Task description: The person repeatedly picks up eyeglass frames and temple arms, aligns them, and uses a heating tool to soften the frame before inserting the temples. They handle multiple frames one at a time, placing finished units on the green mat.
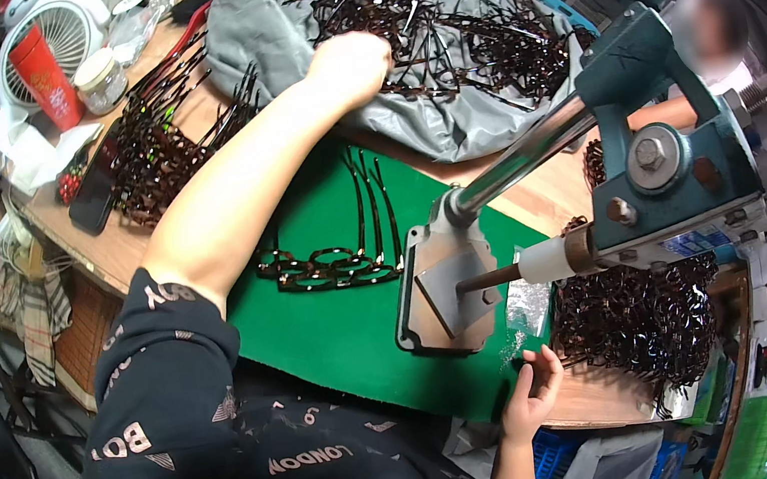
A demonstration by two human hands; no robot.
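My left hand reaches over the near left edge of a heap of dark brown, glossy eyeglass frames on a grey cloth. Its fingers are curled closed, and whatever is in them is hidden. On the green mat, below my left forearm, lie several eyeglass frames, overlapping in a row with their temples pointing away from me. My right hand hovers by the mat's near right corner, palm up, fingers apart and slightly bent, holding nothing.
A teal hand press with a metal base stands at the mat's right. More eyeglass frames are heaped at the right and left. A phone, red bottle, jar and white fan are at left. Other people sit opposite.
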